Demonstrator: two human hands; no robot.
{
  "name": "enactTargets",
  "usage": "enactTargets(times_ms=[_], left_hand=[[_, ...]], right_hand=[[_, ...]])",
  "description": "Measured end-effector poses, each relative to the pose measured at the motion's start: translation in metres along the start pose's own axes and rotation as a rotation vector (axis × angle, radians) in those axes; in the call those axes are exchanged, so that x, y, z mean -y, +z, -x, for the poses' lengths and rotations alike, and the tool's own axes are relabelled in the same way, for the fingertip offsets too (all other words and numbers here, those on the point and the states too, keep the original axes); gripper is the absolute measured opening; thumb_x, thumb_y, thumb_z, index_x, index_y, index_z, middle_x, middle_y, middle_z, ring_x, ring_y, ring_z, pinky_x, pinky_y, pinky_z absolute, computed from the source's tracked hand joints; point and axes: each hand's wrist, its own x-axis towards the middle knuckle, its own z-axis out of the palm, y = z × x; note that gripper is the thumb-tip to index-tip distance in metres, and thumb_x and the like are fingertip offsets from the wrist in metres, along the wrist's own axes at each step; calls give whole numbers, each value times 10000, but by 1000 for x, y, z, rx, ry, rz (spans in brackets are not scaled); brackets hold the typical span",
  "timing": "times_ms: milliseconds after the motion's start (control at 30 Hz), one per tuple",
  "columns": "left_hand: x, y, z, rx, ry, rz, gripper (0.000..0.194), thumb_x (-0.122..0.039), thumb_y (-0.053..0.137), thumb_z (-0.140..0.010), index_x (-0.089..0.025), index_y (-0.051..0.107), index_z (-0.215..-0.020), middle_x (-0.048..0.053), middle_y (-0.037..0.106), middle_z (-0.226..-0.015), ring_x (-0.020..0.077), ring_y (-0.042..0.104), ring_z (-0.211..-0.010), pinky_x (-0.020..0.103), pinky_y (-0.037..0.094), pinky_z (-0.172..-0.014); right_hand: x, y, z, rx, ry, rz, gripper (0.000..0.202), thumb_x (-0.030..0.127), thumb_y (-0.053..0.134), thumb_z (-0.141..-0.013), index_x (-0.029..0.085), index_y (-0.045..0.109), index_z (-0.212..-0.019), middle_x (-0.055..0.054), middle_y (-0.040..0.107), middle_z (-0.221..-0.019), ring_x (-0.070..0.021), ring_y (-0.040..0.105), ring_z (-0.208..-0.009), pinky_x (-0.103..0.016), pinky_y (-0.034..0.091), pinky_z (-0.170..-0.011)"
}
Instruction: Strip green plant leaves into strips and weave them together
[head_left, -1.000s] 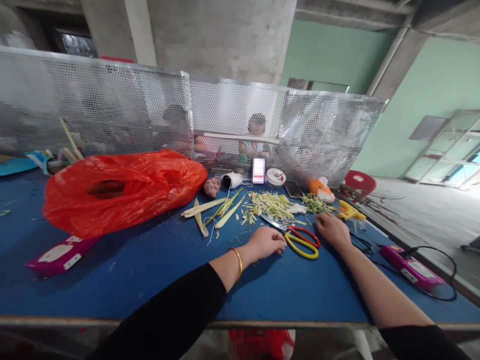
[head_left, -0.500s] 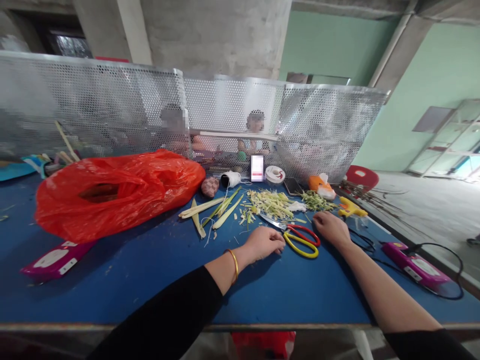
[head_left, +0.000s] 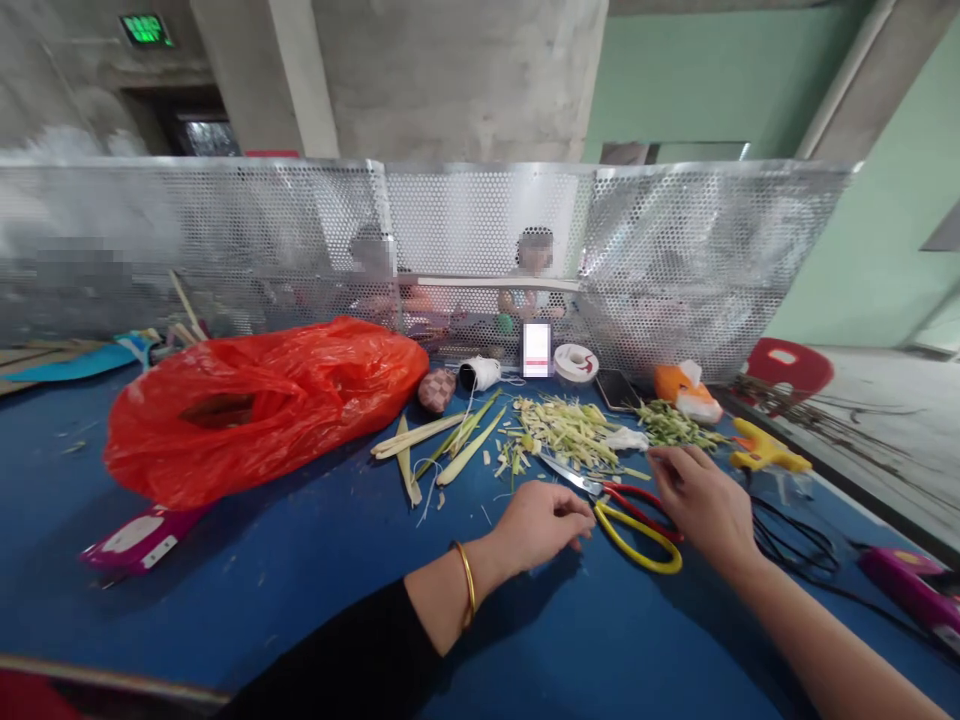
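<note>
two bare hands are over one blue table [head_left: 300, 570], with one gold bracelet [head_left: 468, 585] at the left wrist. between them lies one pair of scissors [head_left: 595, 488], two handle loops, one red, one yellow, its blades toward the bigger of two heaps of cuttings [head_left: 566, 432]. the left hand [head_left: 545, 525] is half-curled near the yellow loop; i see nothing in it, but can't tell whether the fingertips meet. the right hand [head_left: 703, 500] has bent fingers at the red loop; i can't tell if they grip it. several overlapping leaf strips [head_left: 474, 447] lie left of the heaps, beside one red bag [head_left: 300, 395]. farther back are one checkered lump [head_left: 436, 390], one lit screen [head_left: 536, 350] and one flat white spool [head_left: 576, 364].
</note>
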Motion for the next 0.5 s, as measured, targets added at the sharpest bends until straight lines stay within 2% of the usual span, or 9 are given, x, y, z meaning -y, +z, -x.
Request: enactTargets(times_ms=[33, 100, 167, 200, 333, 433, 500], left_hand=[[-2, -5, 0, -38, 4, -47, 226, -234, 541, -809, -140, 713, -921, 51, 740, -816, 137, 679, -659, 222, 514, -617], [-3, -20, -2, -143, 5, -168, 212, -268, 539, -820, -175, 718, -883, 31, 736, -792, 152, 677, -694, 241, 508, -661], [-2, -37, -4, -282, -11, -323, 180, -288, 567, -807, -209, 722, -853, 36, 735, -858, 201, 664, -850, 292, 486, -779], [0, -46, -5, -352, -27, -401, 178, -275, 560, -811, -218, 721, -862, 47, 729, -924, 223, 643, -934, 322, 460, -843], [13, -75, -9, -552, -137, -656, 186, -191, 546, -808, -194, 717, -883, 105, 695, -1005, 268, 599, -1011, 374, 413, -893], [22, -86, -12, -625, -179, -780, 201, -203, 528, -837, -204, 720, -898, 99, 686, -1018, 258, 595, -1006, 359, 416, -876], [25, -89, -13, -650, -189, -836, 200, -203, 531, -841, -208, 722, -902, 85, 688, -1021, 243, 603, -983, 340, 420, -863]], right_hand=[[10, -4, -3, -15, -100, -42, 251, 314, 450, -921, 186, 661, -965, -63, 675, -924, -163, 627, -672, -244, 392, -532], [30, -11, -9, 36, -329, -72, 231, 288, 442, -934, 196, 654, -935, -53, 664, -880, -162, 612, -658, -252, 387, -544], [48, -12, -13, 105, -582, -73, 226, 233, 432, -937, 190, 651, -904, -57, 642, -804, -195, 594, -703, -295, 402, -646], [55, -11, -13, 125, -660, -88, 225, 202, 426, -935, 187, 647, -892, -60, 634, -793, -208, 584, -730, -316, 398, -692], [64, -1, -4, 117, -780, -232, 258, 153, 386, -950, 162, 628, -862, -60, 604, -756, -196, 527, -705, -338, 372, -760], [60, 3, 4, 144, -883, -323, 267, 127, 369, -954, 157, 623, -881, -57, 608, -773, -197, 523, -748, -354, 351, -827], [58, 1, 6, 134, -879, -344, 235, 119, 393, -945, 153, 622, -906, -57, 610, -786, -200, 522, -769, -356, 344, -834]])
